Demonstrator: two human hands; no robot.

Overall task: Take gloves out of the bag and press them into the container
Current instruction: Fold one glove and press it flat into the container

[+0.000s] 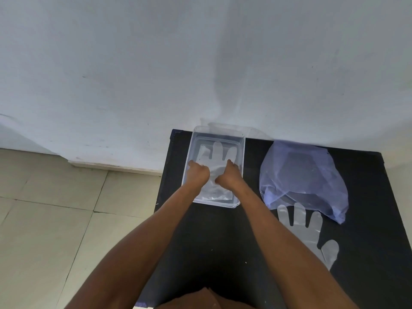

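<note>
A clear plastic container [242, 150] stands at the far left of the black table, against the wall. A clear plastic glove [217, 153] lies flat inside it, fingers pointing to the wall. My left hand [197, 172] and my right hand [228, 176] are both inside the container, fingers curled down and knuckles pressed on the glove's palm and cuff. A translucent bluish bag [303, 177] lies to the right of the container. A second clear glove [308, 230] lies flat on the table in front of the bag, partly tucked under its edge.
The black table [367, 197] butts against a white wall [200, 63]. Its left edge drops to a beige tiled floor [55, 219]. The container's lid seems to lean behind it at the wall.
</note>
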